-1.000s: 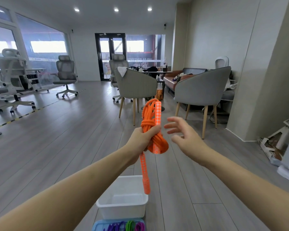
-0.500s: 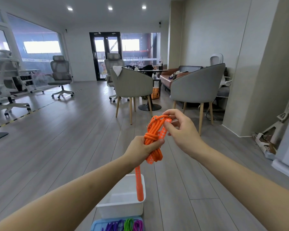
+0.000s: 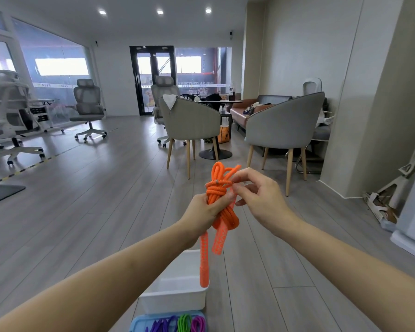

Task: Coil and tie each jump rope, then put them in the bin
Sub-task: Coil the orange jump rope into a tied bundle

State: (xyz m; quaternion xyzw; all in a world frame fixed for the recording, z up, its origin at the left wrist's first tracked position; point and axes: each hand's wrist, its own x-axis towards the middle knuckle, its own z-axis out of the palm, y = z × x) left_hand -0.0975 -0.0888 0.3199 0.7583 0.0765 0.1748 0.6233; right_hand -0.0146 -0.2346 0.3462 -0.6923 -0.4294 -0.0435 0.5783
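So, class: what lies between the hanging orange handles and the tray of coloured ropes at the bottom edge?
The white bin on the floor, seemingly empty, sits below the orange jump rope and beyond the blue tray, in the head view.

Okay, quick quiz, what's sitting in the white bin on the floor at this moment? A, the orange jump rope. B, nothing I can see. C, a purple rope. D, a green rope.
B: the white bin shows only bare walls and floor, while the orange jump rope is gripped above it by the left hand.
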